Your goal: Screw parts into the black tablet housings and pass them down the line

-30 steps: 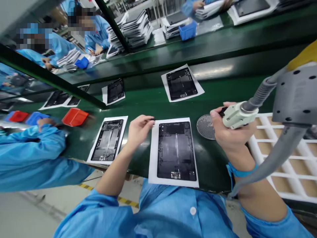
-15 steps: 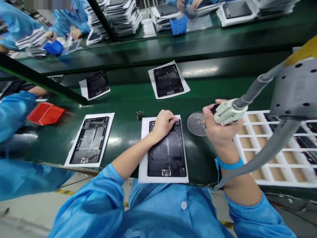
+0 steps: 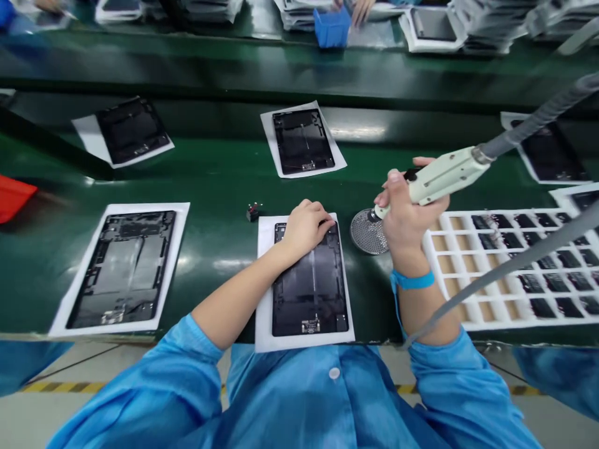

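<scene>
The tablet panel (image 3: 311, 280) lies flat on a white sheet (image 3: 264, 280) on the green belt (image 3: 219, 168), directly in front of the person. Its long axis runs away from the person, nearly straight across the belt, with a small connector on the short edge nearest the body.

The left hand (image 3: 306, 232) rests on the panel's far end, fingers together and gently curled, the fingertips near its far right corner. It is not clear whether it is pressing down or gripping anything. The right hand (image 3: 407, 212) is closed in a fist around a pale green tool (image 3: 444, 178), which is fed by a grey hose (image 3: 538, 118). The tool's thin tip points down and left toward a round mesh disc (image 3: 367, 232) on the belt; whether they touch is hard to tell. A blue strap (image 3: 412, 280) circles the right wrist.

A small black part (image 3: 253, 212) sits on the belt just left of the sheet. Two more panels (image 3: 124, 268) (image 3: 303, 142) lie on white sheets to the left and farther along the belt. To the right, a white grid tray (image 3: 472, 268) holds small dark pieces. A co-worker's hands (image 3: 360, 9) show at the far bench beside a blue bin (image 3: 332, 28).
</scene>
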Demonstrator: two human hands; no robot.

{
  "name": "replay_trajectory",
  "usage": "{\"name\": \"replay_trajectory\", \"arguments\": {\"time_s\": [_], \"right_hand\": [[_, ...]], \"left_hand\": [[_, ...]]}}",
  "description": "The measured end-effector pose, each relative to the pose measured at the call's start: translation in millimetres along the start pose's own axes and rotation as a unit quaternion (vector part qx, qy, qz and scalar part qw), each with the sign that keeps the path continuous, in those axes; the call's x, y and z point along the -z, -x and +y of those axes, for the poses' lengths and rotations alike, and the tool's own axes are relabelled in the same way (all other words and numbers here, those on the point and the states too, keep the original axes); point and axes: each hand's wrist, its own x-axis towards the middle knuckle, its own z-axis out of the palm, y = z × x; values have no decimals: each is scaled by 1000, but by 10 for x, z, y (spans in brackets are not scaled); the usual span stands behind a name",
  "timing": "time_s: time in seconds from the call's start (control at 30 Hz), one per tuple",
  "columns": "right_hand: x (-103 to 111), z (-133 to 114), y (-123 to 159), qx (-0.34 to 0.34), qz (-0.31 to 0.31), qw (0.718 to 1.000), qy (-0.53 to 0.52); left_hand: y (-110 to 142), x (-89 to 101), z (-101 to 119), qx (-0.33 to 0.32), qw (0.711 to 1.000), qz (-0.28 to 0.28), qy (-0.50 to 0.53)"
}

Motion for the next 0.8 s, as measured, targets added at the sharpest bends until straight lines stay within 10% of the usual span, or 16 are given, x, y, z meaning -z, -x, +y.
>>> {"name": "replay_trajectory", "arguments": {"time_s": [0.27,0.8], "right_hand": [[-103,341,95,15,-18,998,50],[-85,202,132,50,-12,998,19]], "left_hand": [[-6,-68,1,-2,1000,4,-5],[-18,-77,8,-2,1000,-2,2]]}}
